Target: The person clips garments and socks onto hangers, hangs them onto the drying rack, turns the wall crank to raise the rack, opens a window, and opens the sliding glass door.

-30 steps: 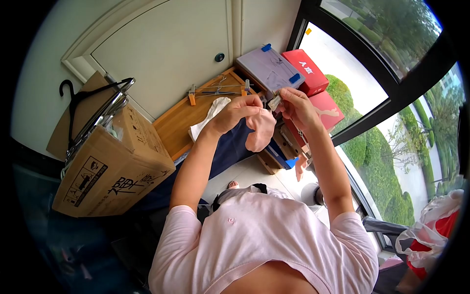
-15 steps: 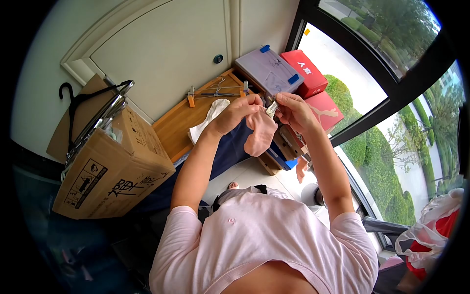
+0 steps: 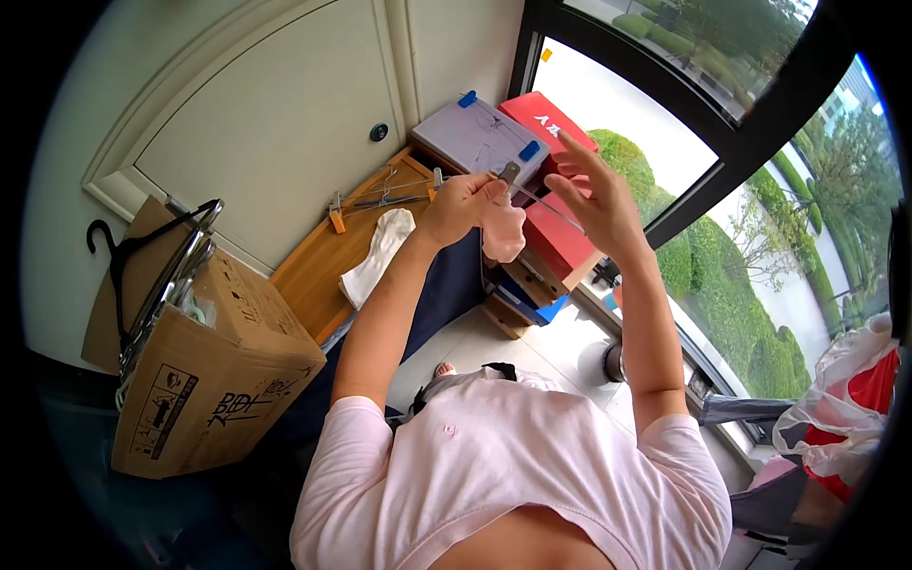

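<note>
My left hand pinches a pink sock, which hangs down below the fingers. At the sock's top, beside those fingertips, is a metal clip. A thin metal hanger rod runs from the clip toward my right hand. That hand is raised with its fingers spread, and nothing shows in its grasp. Behind my left hand, a white sock lies on a wooden surface. Farther back on the same surface rests another clip hanger.
At left stands a cardboard box holding several hangers, with a black hanger on top. A lidded plastic box and red shoeboxes are stacked by the window. Laundry hangs at the lower right.
My right hand has let go near the clip, opened its fingers and moved up and right. The sock stays in my left hand. The view has shifted slightly to the right.
</note>
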Demonstrator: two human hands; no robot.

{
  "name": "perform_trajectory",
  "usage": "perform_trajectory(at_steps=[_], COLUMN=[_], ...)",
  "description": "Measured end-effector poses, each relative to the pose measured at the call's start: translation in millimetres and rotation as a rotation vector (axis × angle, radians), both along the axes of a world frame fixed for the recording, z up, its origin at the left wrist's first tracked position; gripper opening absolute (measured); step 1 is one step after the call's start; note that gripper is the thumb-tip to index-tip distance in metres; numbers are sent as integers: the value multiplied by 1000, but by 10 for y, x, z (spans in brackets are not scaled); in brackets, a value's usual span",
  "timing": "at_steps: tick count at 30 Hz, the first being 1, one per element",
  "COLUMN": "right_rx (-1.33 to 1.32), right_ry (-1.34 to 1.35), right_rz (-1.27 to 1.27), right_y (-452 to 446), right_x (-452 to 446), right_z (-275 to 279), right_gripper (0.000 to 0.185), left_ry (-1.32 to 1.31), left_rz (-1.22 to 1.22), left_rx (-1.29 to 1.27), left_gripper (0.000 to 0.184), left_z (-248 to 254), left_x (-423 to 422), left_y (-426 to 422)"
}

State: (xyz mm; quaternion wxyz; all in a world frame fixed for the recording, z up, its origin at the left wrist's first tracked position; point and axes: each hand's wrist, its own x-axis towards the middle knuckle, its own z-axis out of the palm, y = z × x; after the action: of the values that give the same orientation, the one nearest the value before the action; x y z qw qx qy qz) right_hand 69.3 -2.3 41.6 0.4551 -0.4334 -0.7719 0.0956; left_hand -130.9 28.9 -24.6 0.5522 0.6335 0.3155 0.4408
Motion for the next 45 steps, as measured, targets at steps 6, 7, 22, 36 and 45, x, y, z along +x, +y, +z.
perform_trajectory(at_steps=[6, 7, 22, 36, 45], right_rx=[-112, -288, -559, -41, 204], right_ry=[-137, 151, 688, 713, 817], right_rz=[-570, -447, -452, -589, -851], right_y=[-536, -673, -1812, -1892, -2103], right_x=[1354, 1398, 1874, 1797, 2133], right_z=[123, 186, 178, 189, 330], right_gripper=[39, 33, 28, 9, 9], left_ry=[-305, -279, -686, -565, -470], left_rz=[-25, -47, -357, -353, -280], left_rx=[15, 31, -308, -311, -329], left_gripper=[35, 35, 35, 63, 16], left_z=[-58, -12, 298, 53, -121], left_x=[307, 408, 2242, 2788, 2741], left_y=[477, 519, 682, 266, 483])
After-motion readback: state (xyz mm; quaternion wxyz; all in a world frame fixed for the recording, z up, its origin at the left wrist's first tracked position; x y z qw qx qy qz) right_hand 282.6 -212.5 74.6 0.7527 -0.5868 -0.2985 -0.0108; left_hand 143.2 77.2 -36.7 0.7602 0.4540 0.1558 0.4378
